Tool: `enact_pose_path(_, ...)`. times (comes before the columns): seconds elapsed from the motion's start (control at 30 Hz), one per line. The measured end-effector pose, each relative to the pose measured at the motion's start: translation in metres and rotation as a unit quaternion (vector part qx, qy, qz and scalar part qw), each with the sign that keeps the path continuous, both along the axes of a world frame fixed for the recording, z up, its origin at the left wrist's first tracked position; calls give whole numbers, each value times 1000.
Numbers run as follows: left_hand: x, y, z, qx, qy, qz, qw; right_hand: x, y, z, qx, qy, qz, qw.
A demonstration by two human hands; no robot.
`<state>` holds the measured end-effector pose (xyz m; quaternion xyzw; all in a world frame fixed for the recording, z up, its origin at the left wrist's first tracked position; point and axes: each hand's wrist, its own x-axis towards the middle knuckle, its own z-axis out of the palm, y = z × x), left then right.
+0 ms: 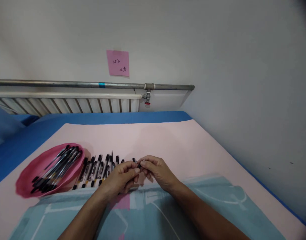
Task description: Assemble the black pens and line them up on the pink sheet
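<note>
A small dark piece (139,165), mostly hidden, sits between your two hands in the head view, over the pink surface (187,146). The fingers of your left hand (126,174) and right hand (156,168) pinch it narrowly. To your left, a row of pens (97,170) lies side by side; past it, a pink tray (24,178) holds more pens, piled lengthwise.

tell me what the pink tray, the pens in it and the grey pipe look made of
Pink tray: probably plastic, smooth; the even colour and thin, wavy rim suggest it. Pens: likely plastic, glossy; light glints along the barrels. Grey pipe: apparently metal, dull; it looks bare and unevenly toned.
</note>
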<state>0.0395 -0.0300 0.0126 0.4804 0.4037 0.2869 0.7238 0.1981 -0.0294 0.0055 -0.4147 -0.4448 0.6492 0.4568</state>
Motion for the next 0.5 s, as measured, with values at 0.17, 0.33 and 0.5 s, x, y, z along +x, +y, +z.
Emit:
enact_pose_path(0.17, 6, 1, -5, 119, 88, 33, 988, 0, 2, -2, 17, -48, -26, 998)
enact_pose_path(0.33, 6, 0, -4, 306, 241, 55, 919, 0, 5, -4, 18, -55, -28, 998)
enact_pose_path(0.5, 2, 5, -10, 289, 254, 50, 922, 2, 11, -11, 24, -71, -9, 997)
